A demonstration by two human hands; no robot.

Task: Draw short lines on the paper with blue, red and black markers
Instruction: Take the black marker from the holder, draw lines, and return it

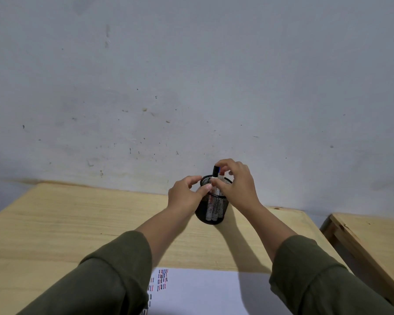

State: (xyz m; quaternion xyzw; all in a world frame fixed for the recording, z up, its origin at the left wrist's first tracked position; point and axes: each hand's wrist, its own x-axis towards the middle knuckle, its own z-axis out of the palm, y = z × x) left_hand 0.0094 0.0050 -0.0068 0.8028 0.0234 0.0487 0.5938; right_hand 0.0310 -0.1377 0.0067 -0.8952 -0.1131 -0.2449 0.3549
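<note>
At the back of the table (77,219), a black mesh cup (210,208) holds the markers (215,194). The left hand (184,196) grips the cup's side — the right hand (236,180) pinches a marker top above its rim. In front of the cup lies the paper (203,292), bearing short lines (162,280).

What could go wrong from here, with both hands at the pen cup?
1. The cup looks tilted under the left hand; it might tip and spill its markers.
2. The right hand may lift the wrong marker, since the caps sit bunched together.
3. A sleeve overlaps the paper and could smear the lines.
</note>
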